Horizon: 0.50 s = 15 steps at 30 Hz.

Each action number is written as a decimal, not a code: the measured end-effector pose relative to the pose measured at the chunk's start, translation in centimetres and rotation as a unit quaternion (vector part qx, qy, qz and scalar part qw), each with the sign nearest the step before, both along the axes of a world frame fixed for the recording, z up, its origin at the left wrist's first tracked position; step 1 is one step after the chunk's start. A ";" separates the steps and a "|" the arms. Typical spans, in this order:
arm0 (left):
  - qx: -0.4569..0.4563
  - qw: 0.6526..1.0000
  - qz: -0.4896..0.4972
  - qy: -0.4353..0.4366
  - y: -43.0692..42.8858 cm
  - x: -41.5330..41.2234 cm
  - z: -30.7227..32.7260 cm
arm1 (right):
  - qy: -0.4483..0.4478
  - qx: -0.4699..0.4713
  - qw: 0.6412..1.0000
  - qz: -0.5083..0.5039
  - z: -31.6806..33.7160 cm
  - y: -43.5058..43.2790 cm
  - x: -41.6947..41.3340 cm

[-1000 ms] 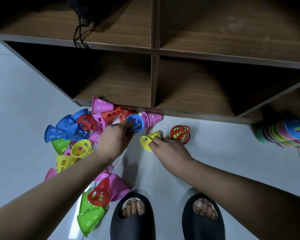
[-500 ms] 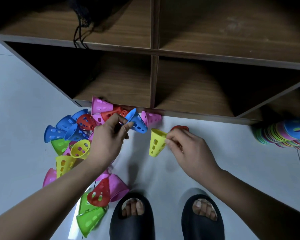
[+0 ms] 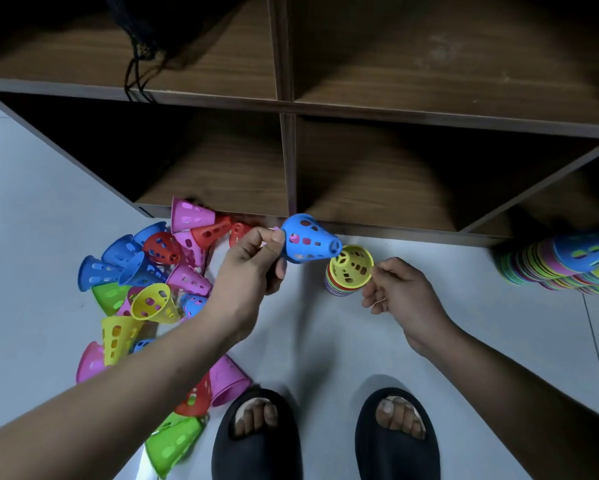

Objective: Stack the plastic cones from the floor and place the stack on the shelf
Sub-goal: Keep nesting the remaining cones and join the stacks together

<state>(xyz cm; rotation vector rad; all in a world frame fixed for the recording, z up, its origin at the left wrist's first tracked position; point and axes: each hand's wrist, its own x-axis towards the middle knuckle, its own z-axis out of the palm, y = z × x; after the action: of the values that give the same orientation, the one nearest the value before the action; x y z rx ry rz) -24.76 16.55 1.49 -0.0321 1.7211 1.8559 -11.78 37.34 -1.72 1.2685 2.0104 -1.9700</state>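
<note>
My left hand [image 3: 253, 268] pinches a blue perforated cone [image 3: 306, 239] by its wide rim, tip pointing right. The tip nearly touches a yellow cone [image 3: 350, 268] that tops a short multicoloured stack [image 3: 336, 287] standing on the floor. My right hand [image 3: 400, 292] holds the yellow cone's rim on its right side with curled fingers. A heap of loose cones [image 3: 152, 282] in blue, pink, red, yellow and green lies on the floor to the left. The wooden shelf [image 3: 287, 161] with open compartments stands just behind.
A long stack of cones [image 3: 564, 268] lies on its side at the right edge. My two feet in black slippers [image 3: 256, 434] stand below the hands. A black cord [image 3: 135, 74] hangs from the upper left compartment. Grey floor tiles [image 3: 499, 341] surround everything.
My left hand lifted the blue cone and carried it right toward the stack. My right hand set the yellow cone over the red-topped stack on the floor.
</note>
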 end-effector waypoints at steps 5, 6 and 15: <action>0.012 0.998 -0.040 -0.036 2.5 1.1 0.4 | -0.037 0.000 0.999 0.008 -1.6 0.6 -0.1; 0.012 0.998 -0.054 -0.036 3.0 1.3 0.4 | -0.042 0.008 0.999 0.020 -1.9 0.7 0.0; -0.086 0.991 -0.090 -0.050 5.2 2.0 -3.0 | -0.067 0.057 0.994 0.070 -3.6 1.9 -0.7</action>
<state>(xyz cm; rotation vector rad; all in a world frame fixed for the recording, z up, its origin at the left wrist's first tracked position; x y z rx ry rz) -22.73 21.73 -1.54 -0.0357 1.7501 1.5472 -12.48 39.27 -5.32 1.2079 2.1092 -1.6857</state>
